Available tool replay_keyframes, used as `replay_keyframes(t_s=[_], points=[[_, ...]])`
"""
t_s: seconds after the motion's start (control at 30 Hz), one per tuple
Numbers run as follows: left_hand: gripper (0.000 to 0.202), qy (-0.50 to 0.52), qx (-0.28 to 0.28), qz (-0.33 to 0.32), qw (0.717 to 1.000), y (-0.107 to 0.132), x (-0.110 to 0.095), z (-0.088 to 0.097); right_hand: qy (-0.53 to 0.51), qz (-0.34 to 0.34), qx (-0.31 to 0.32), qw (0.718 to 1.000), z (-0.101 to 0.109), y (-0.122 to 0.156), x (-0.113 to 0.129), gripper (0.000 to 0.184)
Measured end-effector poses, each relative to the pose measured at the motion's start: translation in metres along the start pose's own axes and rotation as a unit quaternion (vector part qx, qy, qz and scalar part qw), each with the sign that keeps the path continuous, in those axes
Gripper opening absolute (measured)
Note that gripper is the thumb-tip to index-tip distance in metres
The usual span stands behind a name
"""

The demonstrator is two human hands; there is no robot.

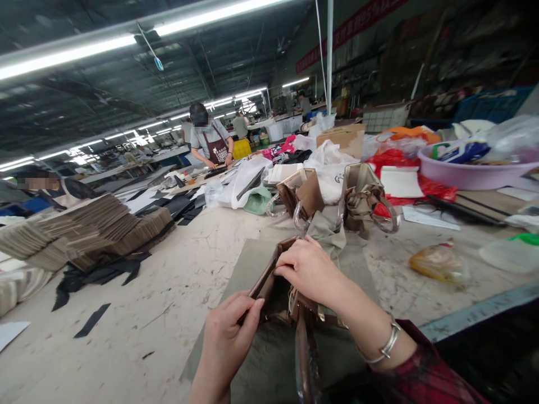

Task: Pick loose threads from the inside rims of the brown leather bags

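A brown handbag (266,287) stands with its mouth open on a grey-green cloth (252,264) right in front of me. My left hand (233,325) pinches the bag's top edge at its near left corner, thumb on the inner side. Farther along the same edge, my right hand (306,268) has its fingers curled over the rim, a silver bangle on the wrist. A plastic-wrapped handle (304,353) hangs from the bag toward me. The bag's lower part is hidden by my hands and its own sides.
Two more brown bags (306,196) (357,193) stand just beyond. Stacked brown panels (96,224) and black strips (92,320) lie left. At right are a purple basin (475,171), a plastic bag with amber contents (440,262) and the table edge (480,311). A co-worker (210,140) stands across the table.
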State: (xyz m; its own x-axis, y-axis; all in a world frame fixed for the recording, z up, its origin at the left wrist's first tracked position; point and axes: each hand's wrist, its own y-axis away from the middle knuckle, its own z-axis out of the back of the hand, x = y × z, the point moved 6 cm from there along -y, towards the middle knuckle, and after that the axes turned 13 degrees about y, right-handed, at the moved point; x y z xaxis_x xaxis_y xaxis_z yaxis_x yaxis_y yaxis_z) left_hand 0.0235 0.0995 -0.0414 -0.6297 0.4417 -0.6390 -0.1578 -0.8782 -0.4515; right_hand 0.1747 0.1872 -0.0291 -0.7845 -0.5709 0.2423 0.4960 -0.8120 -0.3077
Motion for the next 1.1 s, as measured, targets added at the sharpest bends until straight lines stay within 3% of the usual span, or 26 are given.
replay_keyframes(t_s=[0.17,0.33,0.67,0.93,1.1], points=[[0.028,-0.035,-0.034,-0.005,0.999,0.000,0.000,-0.001,0.002,-0.017,-0.022,1.000,-0.003,-0.004,0.001,0.013],[0.011,-0.036,-0.081,-0.020,0.996,0.003,0.005,0.002,0.012,-0.022,-0.019,0.999,-0.001,-0.002,0.000,0.013],[0.008,-0.038,-0.075,-0.035,0.996,0.005,0.008,0.000,0.021,-0.035,-0.015,0.999,0.000,-0.002,-0.003,0.013],[0.060,-0.005,-0.078,0.073,0.994,0.009,0.021,0.000,0.014,-0.044,-0.011,0.999,0.002,-0.001,-0.003,0.012],[0.035,-0.038,-0.072,0.087,0.993,0.007,0.023,0.002,0.013,-0.048,-0.011,0.999,0.001,-0.002,-0.004,0.012]])
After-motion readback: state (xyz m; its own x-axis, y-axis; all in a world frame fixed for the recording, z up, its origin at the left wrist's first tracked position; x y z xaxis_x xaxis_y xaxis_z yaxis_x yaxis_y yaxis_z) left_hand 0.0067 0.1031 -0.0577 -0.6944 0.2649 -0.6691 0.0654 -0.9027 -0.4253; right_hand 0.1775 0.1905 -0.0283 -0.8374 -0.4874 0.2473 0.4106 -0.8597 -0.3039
